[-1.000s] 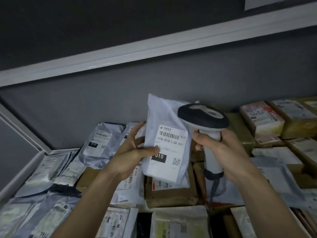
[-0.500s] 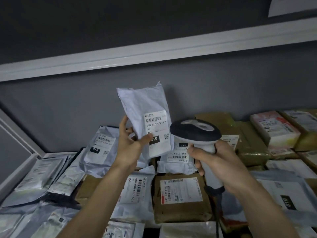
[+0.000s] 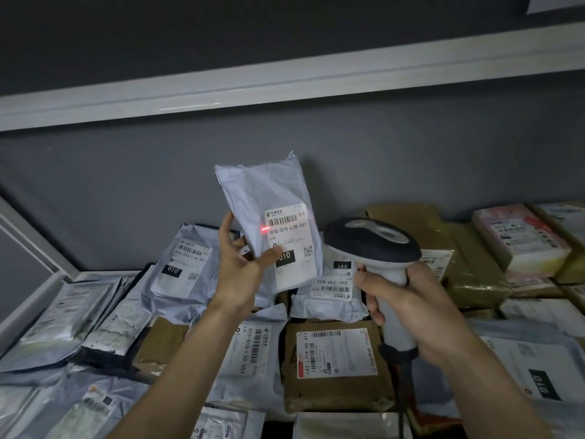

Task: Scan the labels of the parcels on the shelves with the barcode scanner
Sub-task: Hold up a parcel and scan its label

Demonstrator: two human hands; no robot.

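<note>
My left hand (image 3: 239, 264) holds a white poly mailer parcel (image 3: 269, 198) upright above the shelf, thumb on the lower part of its label (image 3: 289, 245), fingers behind. The label reads 010-010-L30-551 and faces me. A red scanner dot glows at the left edge of the label, just below the barcode. My right hand (image 3: 408, 305) grips the white handle of the barcode scanner (image 3: 372, 242). Its dark head sits just right of the parcel and points toward the label.
The shelf is covered with parcels: grey mailers (image 3: 180, 264) at the left, a brown box (image 3: 335, 369) with a white label below centre, a small white mailer (image 3: 329, 296) under the scanner, brown and pink-white boxes (image 3: 522, 239) at the right. A white shelf edge (image 3: 285, 87) runs overhead.
The parcel has been raised and moved away from the scanner, then held steady. The scanner dropped beside it, and a red dot now shows on the label.
</note>
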